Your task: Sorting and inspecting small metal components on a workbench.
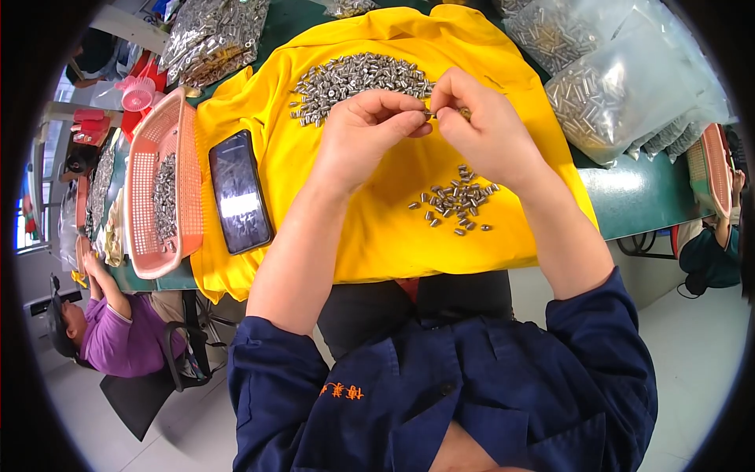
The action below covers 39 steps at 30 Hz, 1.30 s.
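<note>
My left hand and my right hand meet fingertip to fingertip above the yellow cloth. Both are closed in a pinch at a small metal part, mostly hidden by the fingers. Something brass-coloured shows in the curl of my right hand; its kind is unclear. Behind my left hand lies a large pile of small silvery cylindrical metal parts. A smaller, looser group of similar metal parts rests on the cloth below my right hand.
The yellow cloth covers the green table. A phone lies at left beside a pink basket containing metal parts. Bags of metal parts stand at the back right, another bag back left. People sit nearby on both sides.
</note>
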### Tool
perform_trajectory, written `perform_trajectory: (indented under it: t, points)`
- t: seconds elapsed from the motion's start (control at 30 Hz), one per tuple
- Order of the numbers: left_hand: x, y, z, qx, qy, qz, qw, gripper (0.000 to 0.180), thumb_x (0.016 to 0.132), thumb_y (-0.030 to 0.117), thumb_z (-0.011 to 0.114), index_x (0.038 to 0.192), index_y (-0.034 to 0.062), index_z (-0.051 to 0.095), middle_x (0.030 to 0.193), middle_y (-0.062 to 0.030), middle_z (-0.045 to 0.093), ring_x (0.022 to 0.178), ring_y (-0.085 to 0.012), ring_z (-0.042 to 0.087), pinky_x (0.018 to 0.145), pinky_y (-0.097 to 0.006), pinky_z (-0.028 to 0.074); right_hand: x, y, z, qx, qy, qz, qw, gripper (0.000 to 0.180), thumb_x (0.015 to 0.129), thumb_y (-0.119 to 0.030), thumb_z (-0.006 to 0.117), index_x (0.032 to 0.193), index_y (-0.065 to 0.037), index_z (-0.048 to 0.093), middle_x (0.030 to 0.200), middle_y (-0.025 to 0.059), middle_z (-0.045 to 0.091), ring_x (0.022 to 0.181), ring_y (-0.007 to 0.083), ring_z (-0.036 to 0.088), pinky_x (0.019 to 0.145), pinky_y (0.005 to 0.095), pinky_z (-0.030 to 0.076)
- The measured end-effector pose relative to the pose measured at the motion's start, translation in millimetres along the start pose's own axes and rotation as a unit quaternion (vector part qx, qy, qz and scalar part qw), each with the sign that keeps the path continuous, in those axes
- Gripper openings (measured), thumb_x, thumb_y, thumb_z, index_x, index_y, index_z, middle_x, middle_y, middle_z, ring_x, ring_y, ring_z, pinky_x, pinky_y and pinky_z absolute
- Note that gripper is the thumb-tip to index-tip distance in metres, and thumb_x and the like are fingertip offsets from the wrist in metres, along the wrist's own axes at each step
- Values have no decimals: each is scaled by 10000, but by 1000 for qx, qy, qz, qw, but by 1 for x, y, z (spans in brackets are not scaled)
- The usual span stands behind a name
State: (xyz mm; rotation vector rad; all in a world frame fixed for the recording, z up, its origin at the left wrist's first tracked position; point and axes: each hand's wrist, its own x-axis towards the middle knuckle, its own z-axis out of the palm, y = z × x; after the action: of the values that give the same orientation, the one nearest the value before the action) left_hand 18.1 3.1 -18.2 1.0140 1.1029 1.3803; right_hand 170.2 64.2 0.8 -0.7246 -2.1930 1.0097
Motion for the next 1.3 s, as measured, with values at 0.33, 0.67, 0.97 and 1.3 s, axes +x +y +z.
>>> perform_trajectory:
  t: [0.33, 0.67, 0.97, 1.3]
  points:
    - [-10, -5, 16, 339, -77, 29, 937, 161, 682, 69, 604, 841, 45, 620, 758, -82, 615, 691, -165, 586, 660, -256, 460, 7, 10, -12, 189, 93, 93, 973, 82, 755, -95, 458, 805, -37, 488, 620, -29, 444, 537, 39, 367, 473, 196, 312]
    - [-14, 20, -45, 531, -10, 117, 839, 122, 718, 23, 570, 835, 20, 607, 846, -73, 599, 774, -187, 569, 692, -270, 442, 7, 12, -12, 193, 78, 83, 974, 64, 760, -76, 466, 803, -35, 489, 654, -26, 465, 572, 31, 387, 502, 185, 324]
    - [-13, 29, -33, 617, -66, 101, 778, 103, 718, 50, 576, 816, 24, 595, 803, -84, 584, 735, -205, 577, 662, -277, 450, 6, 7, -10, 151, 74, 57, 984, 74, 748, -70, 473, 804, -23, 489, 670, -6, 481, 594, 53, 413, 525, 198, 350]
    - [-1, 4, 4, -14, 3, -44, 999, 151, 781, 15, 553, 927, -23, 563, 845, -80, 595, 744, -155, 603, 678, -231, 487, 3, 8, -10, 156, -32, 60, 985, 47, 737, -60, 458, 775, -36, 472, 660, -16, 449, 598, 54, 395, 529, 193, 332]
